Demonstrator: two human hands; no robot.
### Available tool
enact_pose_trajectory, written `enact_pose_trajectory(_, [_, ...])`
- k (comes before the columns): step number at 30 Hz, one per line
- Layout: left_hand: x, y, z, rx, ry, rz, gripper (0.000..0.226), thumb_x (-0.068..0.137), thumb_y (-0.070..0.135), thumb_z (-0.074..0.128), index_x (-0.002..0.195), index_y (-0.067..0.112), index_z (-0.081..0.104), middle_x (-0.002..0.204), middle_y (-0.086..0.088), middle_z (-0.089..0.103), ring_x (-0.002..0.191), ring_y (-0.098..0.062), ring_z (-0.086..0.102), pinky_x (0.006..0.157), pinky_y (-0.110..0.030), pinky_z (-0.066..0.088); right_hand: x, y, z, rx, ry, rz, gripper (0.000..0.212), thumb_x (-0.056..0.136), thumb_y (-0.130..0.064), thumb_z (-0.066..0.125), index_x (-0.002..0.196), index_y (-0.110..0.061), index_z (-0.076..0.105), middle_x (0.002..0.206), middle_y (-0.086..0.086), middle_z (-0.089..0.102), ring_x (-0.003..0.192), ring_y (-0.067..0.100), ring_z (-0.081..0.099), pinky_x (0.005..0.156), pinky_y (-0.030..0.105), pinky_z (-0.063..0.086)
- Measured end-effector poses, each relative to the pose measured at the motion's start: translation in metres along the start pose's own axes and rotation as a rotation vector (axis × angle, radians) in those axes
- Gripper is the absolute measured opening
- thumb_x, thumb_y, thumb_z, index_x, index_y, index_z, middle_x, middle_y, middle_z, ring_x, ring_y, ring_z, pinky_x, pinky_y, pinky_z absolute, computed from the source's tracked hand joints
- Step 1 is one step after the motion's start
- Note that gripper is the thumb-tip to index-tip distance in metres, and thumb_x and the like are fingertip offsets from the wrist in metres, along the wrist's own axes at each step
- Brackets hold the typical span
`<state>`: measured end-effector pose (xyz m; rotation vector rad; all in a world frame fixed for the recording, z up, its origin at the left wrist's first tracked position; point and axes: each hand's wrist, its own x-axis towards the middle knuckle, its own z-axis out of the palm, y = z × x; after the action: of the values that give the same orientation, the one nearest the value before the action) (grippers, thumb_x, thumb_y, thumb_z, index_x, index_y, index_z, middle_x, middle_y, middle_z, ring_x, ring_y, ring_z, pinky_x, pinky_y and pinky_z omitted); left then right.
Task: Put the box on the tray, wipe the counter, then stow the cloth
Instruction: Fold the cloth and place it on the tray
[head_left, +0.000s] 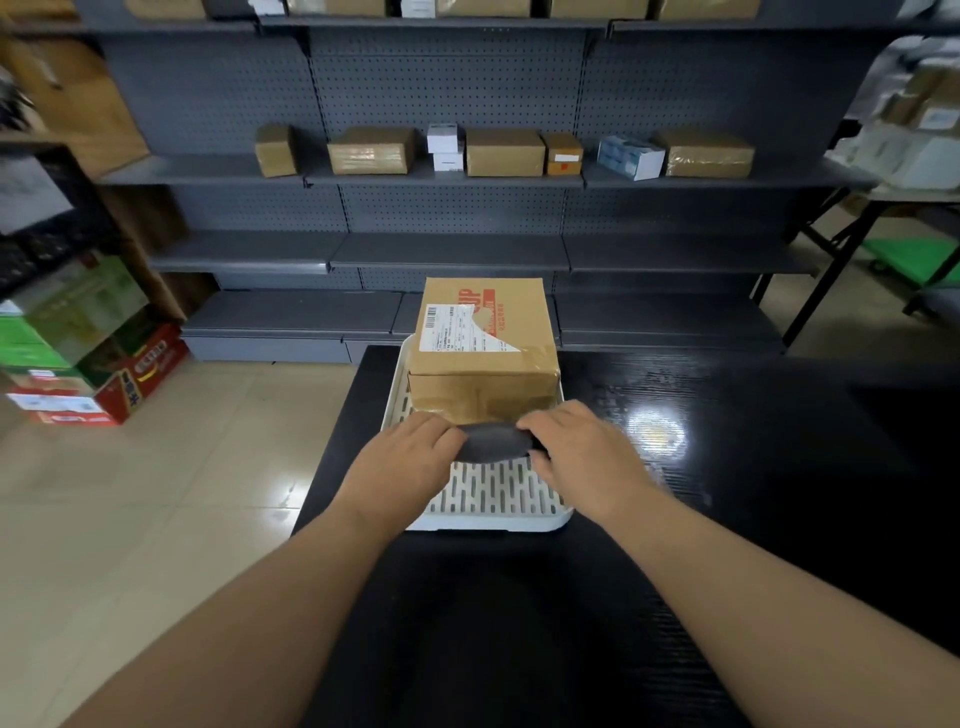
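Both bare forearms are being extended forward from the lower corners of the view and are converging over the near half of the white slotted tray (563, 517), which is sitting on the black counter (753, 467) near its left edge. The left hand (400, 462) is being held back-up, its fingers curled inward onto the left end of a dark grey cloth (493, 442). The right hand (587, 457) is being held likewise, back-up and angled toward the left, its fingers curled onto the right end of the cloth. The cloth is thus being gripped at both ends and is being kept bunched into a short band between the two hands, just in front of the near face of the cardboard box (483, 348). Whether the cloth is touching the tray floor cannot be told. The cardboard box, bearing a torn shipping label and brown tape, is being carried upright by the far half of the tray. Behind the counter, grey pegboard shelving (447, 254) is being occupied by a row of small parcels (504, 151).
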<state>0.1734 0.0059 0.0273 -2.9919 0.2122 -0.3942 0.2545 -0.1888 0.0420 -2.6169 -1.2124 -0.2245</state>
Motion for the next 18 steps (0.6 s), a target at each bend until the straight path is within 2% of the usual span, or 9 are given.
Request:
enact_pose_trajectory(3, [0.002, -0.007, 0.017, 0.023, -0.071, -0.017, 0.042, 0.046, 0.008, 0.087, 0.082, 0.018, 0.068, 0.083, 0.002, 0.068, 0.077, -0.018, 0.066, 0.060, -0.027, 0.055, 0.010, 0.002, 0.018, -0.091, -0.049, -0.044, 0.027, 0.087, -0.015, 0.061, 0.114, -0.016, 0.060, 0.111, 0.002, 0.066, 0.107, 0.023, 0.055, 0.078, 0.035, 0.050])
enact_pose_trajectory(7, [0.005, -0.007, 0.035, 0.017, -0.146, -0.015, 0.049, 0.039, 0.011, 0.090, 0.082, 0.020, 0.069, 0.083, 0.003, 0.069, 0.077, -0.017, 0.068, 0.058, -0.027, 0.056, 0.017, 0.009, 0.038, -0.174, -0.084, -0.042, 0.039, 0.050, -0.019, 0.089, 0.081, -0.022, 0.067, 0.074, -0.006, 0.068, 0.072, 0.016, 0.063, 0.050, 0.025, 0.050])
enact_pose_trajectory(10, [0.008, -0.009, 0.044, 0.021, -0.166, -0.032, 0.054, 0.034, 0.013, 0.092, 0.082, 0.020, 0.069, 0.084, 0.003, 0.069, 0.078, -0.016, 0.068, 0.059, -0.026, 0.057, 0.020, 0.013, 0.049, -0.159, -0.059, -0.045, 0.042, 0.041, -0.017, 0.091, 0.075, -0.021, 0.067, 0.069, -0.006, 0.067, 0.065, 0.016, 0.063, 0.043, 0.024, 0.047])
enact_pose_trajectory(12, [0.009, -0.011, 0.047, 0.001, -0.204, -0.058, 0.056, 0.034, 0.012, 0.092, 0.085, 0.020, 0.070, 0.088, 0.002, 0.070, 0.083, -0.018, 0.068, 0.062, -0.027, 0.058, 0.020, 0.014, 0.054, -0.137, -0.131, -0.038, 0.046, 0.044, -0.015, 0.091, 0.084, -0.020, 0.069, 0.081, -0.004, 0.070, 0.074, 0.017, 0.063, 0.051, 0.026, 0.052])
enact_pose_trajectory(13, [0.010, -0.011, 0.048, -0.017, -0.228, -0.064, 0.054, 0.041, 0.013, 0.091, 0.091, 0.020, 0.070, 0.095, 0.002, 0.069, 0.090, -0.018, 0.067, 0.069, -0.028, 0.058, 0.019, 0.015, 0.056, -0.093, -0.177, -0.052, 0.043, 0.057, -0.014, 0.087, 0.096, -0.019, 0.069, 0.095, -0.002, 0.070, 0.088, 0.019, 0.062, 0.063, 0.030, 0.056])
enact_pose_trajectory(14, [0.009, -0.011, 0.048, -0.060, -0.251, -0.061, 0.049, 0.057, 0.016, 0.086, 0.103, 0.021, 0.068, 0.107, 0.002, 0.066, 0.103, -0.018, 0.063, 0.080, -0.029, 0.055, 0.019, 0.017, 0.057, -0.044, -0.255, -0.059, 0.039, 0.074, -0.014, 0.077, 0.111, -0.018, 0.066, 0.113, 0.000, 0.067, 0.104, 0.020, 0.057, 0.081, 0.034, 0.054])
enact_pose_trajectory(16, [0.009, -0.014, 0.050, -0.146, -0.339, -0.031, 0.041, 0.090, 0.022, 0.060, 0.130, 0.023, 0.054, 0.134, 0.004, 0.051, 0.128, -0.017, 0.044, 0.104, -0.029, 0.038, 0.017, 0.023, 0.058, 0.042, -0.408, -0.057, 0.040, 0.094, -0.021, 0.055, 0.135, -0.020, 0.052, 0.141, 0.000, 0.050, 0.129, 0.020, 0.040, 0.107, 0.036, 0.036])
enact_pose_trajectory(18, [0.009, -0.020, 0.050, -0.224, -0.386, -0.034, 0.041, 0.099, 0.029, 0.045, 0.140, 0.025, 0.046, 0.144, 0.006, 0.043, 0.135, -0.014, 0.034, 0.110, -0.026, 0.028, 0.016, 0.029, 0.055, 0.113, -0.473, -0.034, 0.041, 0.100, -0.028, 0.043, 0.141, -0.023, 0.045, 0.150, -0.004, 0.039, 0.137, 0.016, 0.031, 0.115, 0.030, 0.021])
